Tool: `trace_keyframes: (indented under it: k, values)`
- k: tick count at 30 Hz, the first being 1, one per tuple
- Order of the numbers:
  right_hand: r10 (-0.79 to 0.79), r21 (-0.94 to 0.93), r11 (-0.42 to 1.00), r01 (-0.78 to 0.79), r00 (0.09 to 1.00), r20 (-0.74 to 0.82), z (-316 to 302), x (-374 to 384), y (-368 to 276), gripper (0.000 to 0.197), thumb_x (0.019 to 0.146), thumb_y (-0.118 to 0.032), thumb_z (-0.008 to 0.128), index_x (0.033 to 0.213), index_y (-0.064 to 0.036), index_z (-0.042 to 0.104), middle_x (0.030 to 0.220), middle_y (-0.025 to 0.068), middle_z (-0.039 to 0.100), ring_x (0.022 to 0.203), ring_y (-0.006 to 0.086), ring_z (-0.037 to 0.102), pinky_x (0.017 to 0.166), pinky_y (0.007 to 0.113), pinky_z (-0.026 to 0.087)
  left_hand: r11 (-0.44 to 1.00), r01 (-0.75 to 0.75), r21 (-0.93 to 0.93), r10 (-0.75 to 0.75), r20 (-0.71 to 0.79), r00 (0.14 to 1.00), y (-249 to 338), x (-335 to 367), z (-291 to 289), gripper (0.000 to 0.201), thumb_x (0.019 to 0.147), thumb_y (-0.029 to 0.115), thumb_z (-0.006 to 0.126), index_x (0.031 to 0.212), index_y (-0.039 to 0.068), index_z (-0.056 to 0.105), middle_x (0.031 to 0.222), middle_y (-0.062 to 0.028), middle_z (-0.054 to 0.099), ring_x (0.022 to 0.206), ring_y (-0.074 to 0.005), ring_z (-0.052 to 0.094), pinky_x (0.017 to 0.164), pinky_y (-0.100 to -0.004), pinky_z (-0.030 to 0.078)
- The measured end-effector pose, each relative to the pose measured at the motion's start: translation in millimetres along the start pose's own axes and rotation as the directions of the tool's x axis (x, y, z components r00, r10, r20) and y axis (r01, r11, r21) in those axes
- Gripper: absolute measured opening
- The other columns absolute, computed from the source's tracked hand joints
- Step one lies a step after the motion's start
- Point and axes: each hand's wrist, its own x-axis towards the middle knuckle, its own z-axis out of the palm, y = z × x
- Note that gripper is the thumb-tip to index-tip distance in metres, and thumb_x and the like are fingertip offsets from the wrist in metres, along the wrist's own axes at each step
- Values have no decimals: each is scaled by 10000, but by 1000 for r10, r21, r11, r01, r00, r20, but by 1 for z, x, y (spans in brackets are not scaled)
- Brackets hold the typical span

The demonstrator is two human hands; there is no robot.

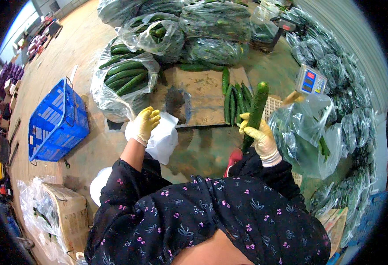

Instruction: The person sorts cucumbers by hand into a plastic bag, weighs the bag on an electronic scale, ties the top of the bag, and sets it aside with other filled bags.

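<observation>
My right hand [260, 140], in a pale yellow glove, is closed round a long dark green cucumber [258, 104] that stands nearly upright. My left hand [146, 125], gloved alike, is raised with its fingers loosely extended and nothing visible in it. Beneath it lies white plastic sheeting [164, 143]. An open clear bag [99, 86] full of cucumbers [127, 76] stands just beyond the left hand. Several loose cucumbers [236, 106] lie side by side on a brown board [202, 95], left of the held one.
Filled plastic bags [216, 26] are stacked beyond the board. On the left are a blue crate [61, 123] and a beige crate [72, 212]. A clear bag [298, 132] and a digital scale [311, 81] are on the right, before piled bags [357, 119] along the wall.
</observation>
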Motion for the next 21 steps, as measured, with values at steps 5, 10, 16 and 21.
trace_keyframes:
  k: [5, 10, 16, 21]
  values:
    - [257, 259, 935, -244, 966, -15, -4, 25, 47, 333, 802, -88, 624, 1105, 13, 532, 853, 54, 612, 786, 158, 585, 729, 300, 457, 979, -98, 181, 107, -43, 993, 32, 17, -3, 318, 896, 214, 488, 1183, 79, 455, 1043, -116, 611, 809, -203, 611, 707, -310, 499]
    - [424, 161, 901, -403, 897, -124, -1, 51, 82, 243, 784, -120, 654, 988, -15, 574, 825, 50, 620, 725, 158, 600, 689, 281, 465, 975, -93, 200, 58, 174, 983, 20, 3, 41, 366, 878, 212, 535, 1199, 56, 453, 1051, -126, 611, 894, -207, 605, 740, -327, 498]
    - [233, -302, 950, -78, 822, 519, 69, 93, 84, 535, 797, -242, 677, 1213, 27, 475, 1128, 119, 576, 1039, 189, 534, 919, 320, 417, 921, 351, -169, -292, 296, 909, -38, -34, 83, 314, 885, 297, 558, 1103, 72, 552, 1099, -111, 592, 993, -217, 568, 854, -354, 451]
    - [540, -534, 816, -222, 622, 567, 56, 196, 83, 363, 832, -246, 638, 1114, -23, 591, 1009, 68, 636, 938, 138, 575, 857, 297, 455, 925, 201, -322, -188, 69, 980, -6, -28, 59, 265, 862, 235, 566, 1008, 15, 561, 912, -111, 581, 827, -242, 550, 814, -387, 456]
